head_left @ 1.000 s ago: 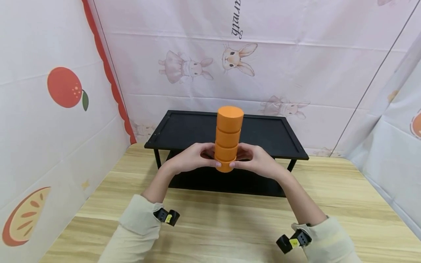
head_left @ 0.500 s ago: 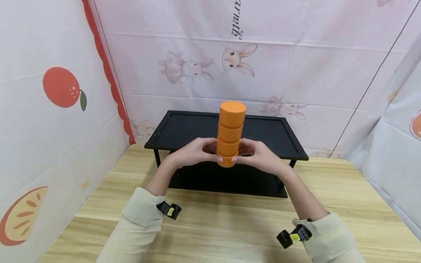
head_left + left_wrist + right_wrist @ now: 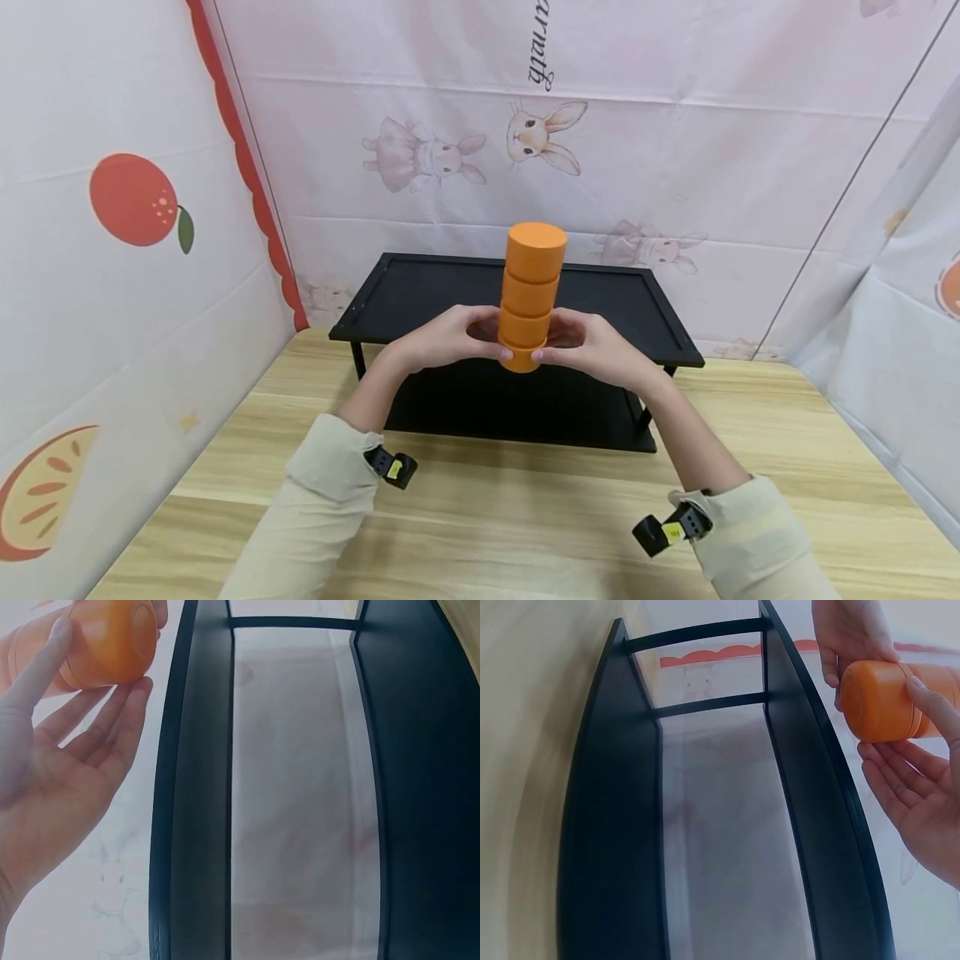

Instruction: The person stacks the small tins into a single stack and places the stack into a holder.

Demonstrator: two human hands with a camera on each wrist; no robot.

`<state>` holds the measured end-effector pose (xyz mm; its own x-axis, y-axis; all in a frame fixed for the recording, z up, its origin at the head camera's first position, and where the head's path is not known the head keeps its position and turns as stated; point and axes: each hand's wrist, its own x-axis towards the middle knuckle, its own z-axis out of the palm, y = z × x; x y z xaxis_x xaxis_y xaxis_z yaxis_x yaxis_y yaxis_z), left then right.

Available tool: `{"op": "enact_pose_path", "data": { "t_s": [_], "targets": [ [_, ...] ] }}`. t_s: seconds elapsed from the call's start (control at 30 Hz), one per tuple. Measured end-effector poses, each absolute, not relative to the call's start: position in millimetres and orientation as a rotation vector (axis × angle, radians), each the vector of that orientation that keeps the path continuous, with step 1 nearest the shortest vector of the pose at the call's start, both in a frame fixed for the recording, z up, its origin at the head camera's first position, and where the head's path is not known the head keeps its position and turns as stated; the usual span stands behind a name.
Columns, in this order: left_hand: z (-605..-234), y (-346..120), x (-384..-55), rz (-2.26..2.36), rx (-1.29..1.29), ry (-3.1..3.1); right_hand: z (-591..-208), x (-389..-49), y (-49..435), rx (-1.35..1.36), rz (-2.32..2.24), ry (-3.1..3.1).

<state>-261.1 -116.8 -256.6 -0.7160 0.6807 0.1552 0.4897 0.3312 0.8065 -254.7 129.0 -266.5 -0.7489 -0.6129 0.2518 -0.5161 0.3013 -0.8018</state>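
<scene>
A tall orange cylinder, ringed by grooves into several sections, stands nearly upright in the air before the black shelf in the head view. My left hand grips its lower part from the left, thumb in front and fingers behind. From the right, my right hand holds the same lower part in a mirrored way. In the left wrist view the cylinder's smooth rounded base sits between thumb and fingers. The right wrist view shows that base too, above the level of the shelf's upper board.
Behind the hands is a black two-tier shelf, its rimmed top board above a lower board. It stands on a light wooden table. Printed cloth walls enclose the back and sides.
Both hands have raised the orange cylinder and carried it slightly to the right and farther over the shelf's top. The grip looks the same throughout.
</scene>
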Motion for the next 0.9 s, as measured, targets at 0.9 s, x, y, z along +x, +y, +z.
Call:
{"op": "enact_pose_path", "data": {
  "t_s": [0.9],
  "targets": [
    [-248.5,-111.7,-285.2,1.336,1.046,2.383,-257.0,-275.4,132.1,-1.043,-1.418,2.489]
  ]
}}
